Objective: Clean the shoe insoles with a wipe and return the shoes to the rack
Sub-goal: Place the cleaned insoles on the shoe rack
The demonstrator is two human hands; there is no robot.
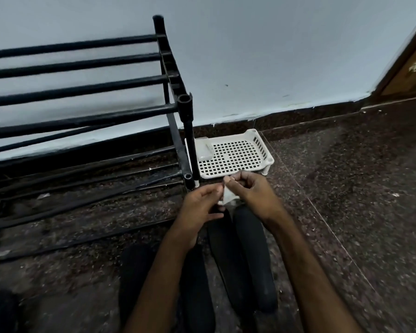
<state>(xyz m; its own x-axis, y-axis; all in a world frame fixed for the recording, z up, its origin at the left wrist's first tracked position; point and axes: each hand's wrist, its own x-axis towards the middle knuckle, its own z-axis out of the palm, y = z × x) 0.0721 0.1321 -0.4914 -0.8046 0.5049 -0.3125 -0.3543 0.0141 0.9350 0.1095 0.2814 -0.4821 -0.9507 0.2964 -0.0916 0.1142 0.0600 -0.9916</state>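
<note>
I see the left hand (202, 204) and right hand (251, 192) pinching a small white wipe (227, 195) between them, above two black insoles (255, 260) lying side by side on the floor (346, 188), near the black rack (82, 90).

Black rack (82, 87), pale grey-white wall (274, 56). White tray (235, 157), a grid of little square holes. White wipe (226, 195), black insoles (252, 248), dark brown speckled floor (346, 176), brown door (413, 75).
</note>
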